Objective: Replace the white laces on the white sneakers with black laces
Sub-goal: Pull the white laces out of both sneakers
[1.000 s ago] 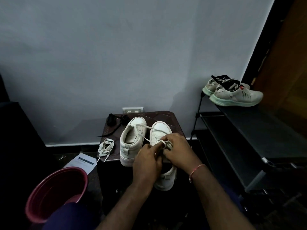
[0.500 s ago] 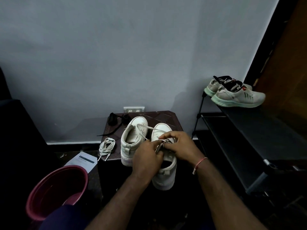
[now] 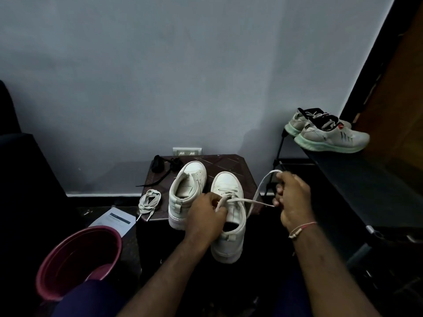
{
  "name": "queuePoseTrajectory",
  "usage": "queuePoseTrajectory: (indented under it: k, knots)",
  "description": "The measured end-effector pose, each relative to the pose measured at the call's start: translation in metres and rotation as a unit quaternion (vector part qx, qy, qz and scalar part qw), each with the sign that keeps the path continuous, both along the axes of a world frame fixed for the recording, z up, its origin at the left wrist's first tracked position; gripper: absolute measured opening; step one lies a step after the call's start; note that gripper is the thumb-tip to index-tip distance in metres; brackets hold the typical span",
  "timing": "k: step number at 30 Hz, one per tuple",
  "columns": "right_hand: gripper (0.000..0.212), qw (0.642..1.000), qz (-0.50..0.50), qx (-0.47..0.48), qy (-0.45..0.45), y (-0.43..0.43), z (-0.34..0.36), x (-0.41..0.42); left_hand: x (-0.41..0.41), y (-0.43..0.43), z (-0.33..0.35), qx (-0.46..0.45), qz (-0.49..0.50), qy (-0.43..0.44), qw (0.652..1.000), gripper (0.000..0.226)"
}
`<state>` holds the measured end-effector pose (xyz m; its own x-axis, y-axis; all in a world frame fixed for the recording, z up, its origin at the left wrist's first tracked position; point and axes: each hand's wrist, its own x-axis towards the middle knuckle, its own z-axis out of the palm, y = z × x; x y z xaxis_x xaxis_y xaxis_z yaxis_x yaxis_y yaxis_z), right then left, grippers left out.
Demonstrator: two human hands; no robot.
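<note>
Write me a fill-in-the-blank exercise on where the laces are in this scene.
1. The right hand holds a white lace stretched out to the ____ of the right sneaker, which the left hand grips.
2. The coiled white lace lies on the table to the ____ of the left sneaker.
3. The bundled laces at the table's far corner are ____ in colour.

Missing words: right; left; black.
</note>
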<state>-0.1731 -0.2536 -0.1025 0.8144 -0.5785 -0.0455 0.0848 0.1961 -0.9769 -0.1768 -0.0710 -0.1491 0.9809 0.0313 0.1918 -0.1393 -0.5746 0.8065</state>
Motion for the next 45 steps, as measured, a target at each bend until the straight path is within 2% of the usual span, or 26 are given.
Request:
queuePoseTrajectory:
  k: [2,3,4,5,6,9,10,13,16,20,22,23,24,27,28,30,32,33,35,38,39,40,41,42,44,45]
  knots:
    - [0.008,0.979,0.021,-0.181,0.092,-0.010,-0.015,0.004,0.001,-0.002,0.000,-0.021,0.002,0.007,1.000,0.009]
    - [0.003,0.943,0.061,-0.297,0.140,-0.010,-0.019,0.003,0.000,-0.002,0.000,-0.032,0.005,0.004,0.999,0.005]
    - [0.012,0.893,0.100,-0.400,0.179,-0.008,-0.021,0.001,-0.001,-0.003,0.001,-0.042,0.005,0.001,0.999,0.005]
    - [0.020,0.850,0.118,-0.476,0.191,-0.004,-0.020,-0.001,-0.002,-0.003,0.002,-0.048,0.004,-0.002,0.999,0.009]
    - [0.027,0.830,0.119,-0.514,0.182,0.001,-0.015,-0.002,-0.004,-0.004,0.003,-0.055,0.002,-0.002,0.998,0.013]
    - [0.028,0.843,0.168,-0.504,0.089,0.019,0.004,-0.001,-0.006,-0.006,0.004,-0.074,-0.007,-0.001,0.997,0.021]
    - [0.027,0.832,0.212,-0.509,0.067,0.026,0.008,0.000,-0.006,-0.006,0.004,-0.074,-0.010,-0.004,0.997,0.022]
    - [0.022,0.761,0.286,-0.580,0.051,0.041,0.012,0.007,-0.005,-0.007,0.002,-0.074,-0.019,-0.009,0.997,0.023]
    - [0.020,0.690,0.324,-0.641,0.087,0.047,0.020,0.017,-0.005,-0.008,0.000,-0.092,-0.020,0.000,0.996,0.023]
    - [0.020,0.597,0.318,-0.731,0.087,0.055,0.027,0.024,-0.007,-0.013,-0.004,-0.093,-0.002,0.002,0.996,0.036]
    - [0.019,0.574,0.294,-0.763,0.052,0.054,0.024,0.024,-0.009,-0.015,-0.004,-0.093,0.008,0.002,0.996,0.036]
    - [0.018,0.581,0.273,-0.765,0.038,0.051,0.020,0.024,-0.009,-0.015,-0.004,-0.093,0.012,0.000,0.996,0.035]
    - [0.016,0.612,0.247,-0.750,0.034,0.048,0.014,0.025,-0.009,-0.016,-0.003,-0.087,0.013,-0.003,0.996,0.034]
    - [0.008,0.793,0.170,-0.578,0.086,0.036,-0.003,0.027,-0.009,-0.019,0.000,-0.062,0.010,-0.008,0.998,0.031]
    - [0.007,0.826,0.161,-0.531,0.101,0.034,-0.006,0.027,-0.009,-0.020,0.000,-0.058,0.009,-0.011,0.998,0.032]
    - [0.007,0.816,0.184,-0.542,0.084,0.031,-0.009,0.027,-0.008,-0.021,-0.001,-0.057,0.009,-0.017,0.998,0.033]
    - [0.031,0.754,0.263,-0.602,0.008,0.031,-0.003,0.024,-0.007,-0.020,-0.001,-0.055,0.009,-0.016,0.998,0.033]
    - [0.037,0.706,0.305,-0.639,-0.022,0.032,0.003,0.023,-0.006,-0.020,-0.001,-0.053,0.009,-0.016,0.998,0.032]
    - [0.032,0.592,0.344,-0.728,-0.035,0.038,0.017,0.022,-0.005,-0.020,0.000,-0.047,0.011,-0.014,0.999,0.031]
    - [0.022,0.444,0.291,-0.846,-0.038,0.047,0.029,0.021,-0.004,-0.020,0.001,-0.052,0.012,-0.011,0.999,0.029]
    - [0.020,0.416,0.276,-0.865,-0.052,0.050,0.030,0.021,-0.005,-0.020,0.002,-0.055,0.011,-0.013,0.998,0.028]
    - [0.018,0.409,0.264,-0.871,-0.062,0.051,0.029,0.021,-0.005,-0.020,0.001,-0.057,0.011,-0.014,0.998,0.028]
    - [0.017,0.432,0.248,-0.864,-0.068,0.051,0.026,0.021,-0.005,-0.019,0.001,-0.062,0.012,-0.015,0.998,0.028]
    - [0.014,0.499,0.222,-0.836,-0.057,0.048,0.024,0.024,-0.005,-0.019,0.002,-0.066,0.015,-0.016,0.998,0.028]
    - [0.011,0.681,0.140,-0.719,0.006,0.037,0.023,0.034,-0.006,-0.019,0.002,-0.069,0.015,-0.015,0.997,0.031]
    - [0.010,0.727,0.121,-0.674,0.041,0.029,0.023,0.040,-0.006,-0.019,0.003,-0.070,0.012,-0.015,0.997,0.033]
